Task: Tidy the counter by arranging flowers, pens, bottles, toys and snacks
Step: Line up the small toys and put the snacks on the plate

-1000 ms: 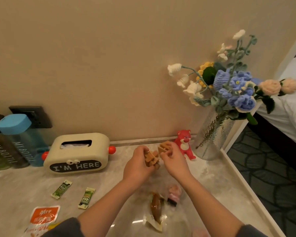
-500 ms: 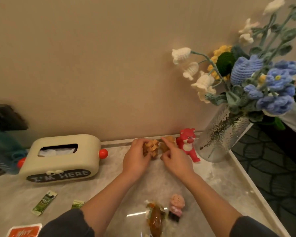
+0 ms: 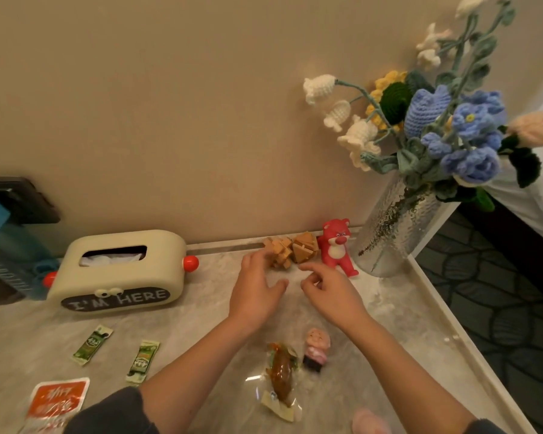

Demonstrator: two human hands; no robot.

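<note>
Two wooden puzzle toys stand side by side against the wall: a knobbly one (image 3: 278,251) on the left and a ball-shaped one (image 3: 305,246) beside the red bear figure (image 3: 337,245). My left hand (image 3: 256,291) hovers just in front of the knobbly puzzle, fingers relaxed, fingertips near or touching it. My right hand (image 3: 328,291) is a little in front of the ball puzzle, fingers loosely bent, holding nothing. A small pink pig toy (image 3: 316,348) and a wrapped brown snack (image 3: 281,375) lie near my forearms. Crocheted flowers (image 3: 445,120) fill a glass vase (image 3: 389,233).
A cream tissue box (image 3: 116,270) reading "I'M HERE" sits left, with blue and dark bottles (image 3: 10,245) beyond it. Two green sachets (image 3: 92,344) (image 3: 142,361) and an orange-white snack pack (image 3: 57,402) lie front left. The counter edge (image 3: 470,349) runs along the right.
Both hands carried the wooden puzzles to the wall, set them down beside the red bear, let go and drew back slightly.
</note>
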